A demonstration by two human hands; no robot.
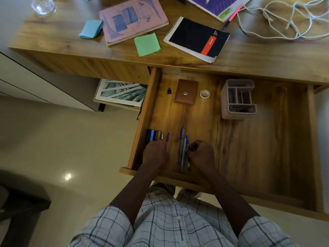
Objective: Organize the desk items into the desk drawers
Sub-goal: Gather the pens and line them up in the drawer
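Left grip (154, 154) lies over the near ends of the pen row (154, 135) by the left wall of the wooden drawer (249, 148). Its fingers are hidden, so I cannot tell if they clutch anything. Right grip (201, 155) is clamped on a dark pen (192, 148), mostly covered, just beside the slim blue pens (182, 145). Farther back: smooth brown snap pouch (186, 92), compartmented plastic organizer (238, 98).

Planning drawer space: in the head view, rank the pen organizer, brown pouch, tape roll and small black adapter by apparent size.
1. pen organizer
2. brown pouch
3. tape roll
4. small black adapter
All four sit toward the back of the drawer, so nearness hardly skews the order.
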